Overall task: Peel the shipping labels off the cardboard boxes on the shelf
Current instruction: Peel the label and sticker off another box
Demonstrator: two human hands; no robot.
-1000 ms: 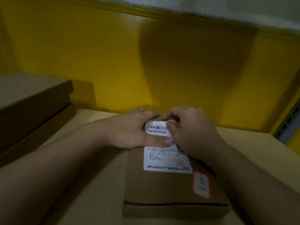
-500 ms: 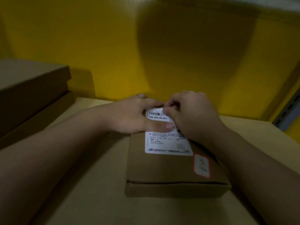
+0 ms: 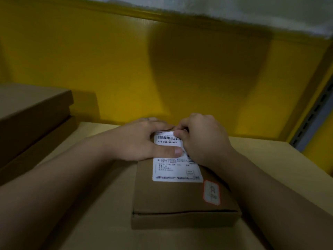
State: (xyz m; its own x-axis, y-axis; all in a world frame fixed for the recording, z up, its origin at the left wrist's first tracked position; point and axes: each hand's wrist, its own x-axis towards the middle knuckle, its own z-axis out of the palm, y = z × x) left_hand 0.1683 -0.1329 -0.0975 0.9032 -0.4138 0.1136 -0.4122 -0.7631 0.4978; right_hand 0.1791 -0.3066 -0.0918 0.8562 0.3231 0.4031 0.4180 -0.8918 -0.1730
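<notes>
A flat cardboard box point(image 3: 180, 199) lies on the shelf point(image 3: 100, 204) in front of me. A white shipping label point(image 3: 175, 170) with a barcode covers its far top face. Its far edge is lifted and curls toward me. My right hand point(image 3: 201, 139) pinches that lifted far right corner between thumb and fingers. My left hand point(image 3: 140, 141) grips the box's far left side, with the thumb pressing across the label. A small red-bordered sticker point(image 3: 212, 192) sits near the box's right edge.
Two flat cardboard boxes point(image 3: 30, 120) are stacked at the left. A yellow back wall point(image 3: 126, 69) closes the shelf behind the box. A grey slotted upright point(image 3: 313, 116) runs along the right side.
Both hands keep their hold on the label and the box. The view has shifted up and down, and the label's far edge stays lifted about the same amount.
</notes>
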